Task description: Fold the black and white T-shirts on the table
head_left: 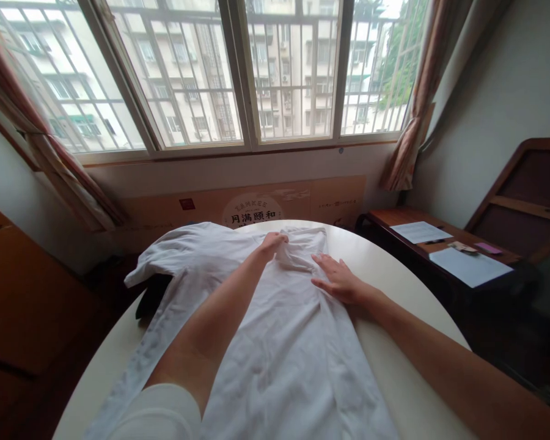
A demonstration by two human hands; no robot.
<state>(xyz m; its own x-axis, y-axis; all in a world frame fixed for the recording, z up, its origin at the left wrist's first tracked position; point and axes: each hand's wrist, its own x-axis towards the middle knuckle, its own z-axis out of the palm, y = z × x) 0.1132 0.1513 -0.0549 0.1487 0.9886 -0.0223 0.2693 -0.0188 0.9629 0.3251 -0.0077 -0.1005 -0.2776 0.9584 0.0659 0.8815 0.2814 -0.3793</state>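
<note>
1. Head view: white shirt (275,348) spread over the round table (394,281), wrinkled, running from the near edge to the far rim.
2. Left hand (274,243): fingers curled in, closed on a bunched bit of the shirt near its far end.
3. Right hand (337,278): fingers spread wide, palm down at the shirt's right edge, just beside and nearer than the left hand.
4. Shirt's far left part, a sleeve (162,253), hangs past the table edge. Black item (153,296) partly under it; can't tell what.
5. Person's own left arm reaches across the shirt; white cuff (158,412) above the elbow.
6. To my right, a low wooden table (382,217): two paper sheets (470,266), a dark pen (435,241), a pink slip (488,248). Brown chair back (517,198) behind.
7. Ahead: barred window (288,79), tied patterned curtains (410,140) both sides, tan printed board (334,195) below the sill.
8. Left: orange-brown cabinet (22,287).
</note>
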